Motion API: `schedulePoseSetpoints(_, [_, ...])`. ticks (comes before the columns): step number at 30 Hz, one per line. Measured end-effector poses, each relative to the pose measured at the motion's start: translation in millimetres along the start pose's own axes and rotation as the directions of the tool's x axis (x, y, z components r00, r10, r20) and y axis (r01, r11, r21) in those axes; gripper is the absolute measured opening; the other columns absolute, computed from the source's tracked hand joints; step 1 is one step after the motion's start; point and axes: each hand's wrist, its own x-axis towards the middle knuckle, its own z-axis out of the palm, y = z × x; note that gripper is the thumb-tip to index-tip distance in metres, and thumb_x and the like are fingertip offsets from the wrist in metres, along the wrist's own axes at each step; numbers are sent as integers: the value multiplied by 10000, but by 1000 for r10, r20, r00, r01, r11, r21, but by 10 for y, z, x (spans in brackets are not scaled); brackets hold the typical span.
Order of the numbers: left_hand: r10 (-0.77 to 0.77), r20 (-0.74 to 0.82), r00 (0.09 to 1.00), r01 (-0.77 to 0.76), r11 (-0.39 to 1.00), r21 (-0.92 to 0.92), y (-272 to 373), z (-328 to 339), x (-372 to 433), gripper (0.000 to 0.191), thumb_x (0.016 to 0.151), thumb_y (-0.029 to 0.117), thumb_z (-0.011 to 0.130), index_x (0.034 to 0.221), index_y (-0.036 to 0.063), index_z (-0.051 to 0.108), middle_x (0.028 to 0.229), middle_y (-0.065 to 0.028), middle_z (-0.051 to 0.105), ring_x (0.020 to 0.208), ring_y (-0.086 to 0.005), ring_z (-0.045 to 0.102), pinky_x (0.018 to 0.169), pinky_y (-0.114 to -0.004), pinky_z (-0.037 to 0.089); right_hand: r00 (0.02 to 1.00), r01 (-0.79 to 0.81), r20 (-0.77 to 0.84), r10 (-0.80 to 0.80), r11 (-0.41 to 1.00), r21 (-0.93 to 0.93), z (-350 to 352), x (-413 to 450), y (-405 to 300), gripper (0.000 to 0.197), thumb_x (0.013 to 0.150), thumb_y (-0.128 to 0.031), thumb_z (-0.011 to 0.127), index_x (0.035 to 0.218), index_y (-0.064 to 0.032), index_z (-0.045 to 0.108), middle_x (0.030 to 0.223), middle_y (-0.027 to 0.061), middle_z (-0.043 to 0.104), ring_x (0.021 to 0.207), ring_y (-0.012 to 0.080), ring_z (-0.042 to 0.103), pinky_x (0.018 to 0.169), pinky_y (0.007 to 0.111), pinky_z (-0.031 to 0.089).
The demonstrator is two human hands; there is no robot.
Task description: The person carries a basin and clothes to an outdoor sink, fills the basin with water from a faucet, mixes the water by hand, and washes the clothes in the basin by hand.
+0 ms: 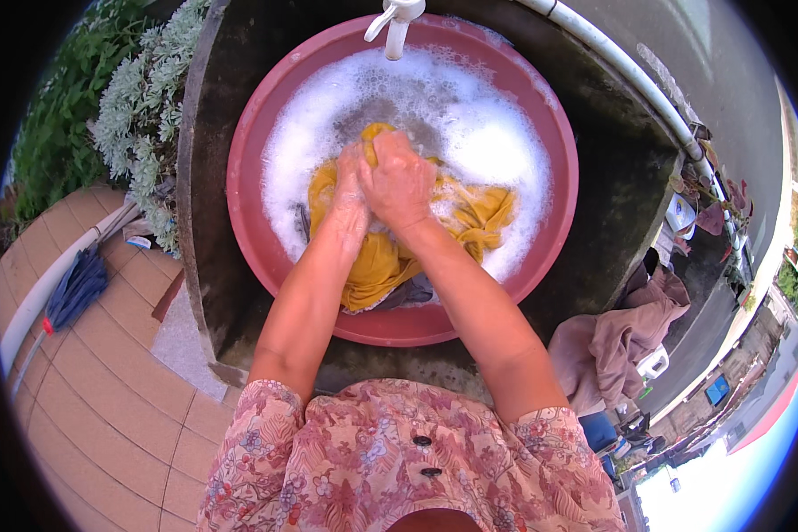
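A large red plastic basin [245, 173] holds water topped with white suds [499, 139]. In it lies a wet yellow cloth garment [379, 266], spread to both sides of my wrists. My left hand [349, 176] and my right hand [399, 176] are pressed together, gripping a bunched part of the yellow garment that pokes out above the fingers. The right hand partly covers the left one. Below the yellow fabric, a grey cloth [412, 292] shows at the near side of the basin.
A dark concrete sink [206, 279] surrounds the basin, under a white tap [396, 33]. A mauve cloth [625, 346] hangs over its right edge. A white pipe [612, 53] runs along the wall. At left are a silvery-leaved plant [146, 100] and a blue mop [76, 286] above brown tiles [120, 372].
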Motion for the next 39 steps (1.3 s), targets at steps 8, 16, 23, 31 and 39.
schedulePoseSetpoints(8, [128,379,916,-183,977,111,55,-179,261,191,951,233,511,992,64,590,848,-23,567,729,-140,534,616,-284,467,999,42,-19,-42,999,5,-97,-125,-217,238,814,-270,645,768,-56,549,782,161,538,678,363,589,582,443,477])
schedulePoseSetpoints(16, [-240,261,935,250,968,-4,222,-102,197,333,928,290,578,1057,-17,599,1014,-118,653,884,-207,647,777,-350,552,986,-158,42,161,985,-66,128,449,853,356,883,-338,539,765,-3,566,831,237,639,760,445,601,699,510,476])
schedulePoseSetpoints(23, [108,16,994,-109,975,193,220,-310,641,323,839,144,697,1013,-99,576,978,-207,619,905,-273,633,713,-349,563,740,-663,294,605,582,471,87,457,932,330,921,-336,572,1000,-27,660,1008,87,662,910,190,607,780,370,496])
schedulePoseSetpoints(31, [51,172,984,-27,990,-138,36,-155,490,384,931,365,568,1029,-5,595,911,-108,614,786,-226,603,692,-340,532,992,-43,-119,42,999,-1,170,312,104,309,892,-274,539,699,-46,616,705,166,597,576,324,582,536,429,477])
schedulePoseSetpoints(39, [89,406,910,-53,994,-99,25,-322,403,302,942,337,561,964,39,607,849,-66,611,730,-158,570,629,-321,497,962,219,-162,-222,975,-37,106,178,-157,272,885,-264,557,754,-29,598,750,165,600,602,340,573,525,432,455])
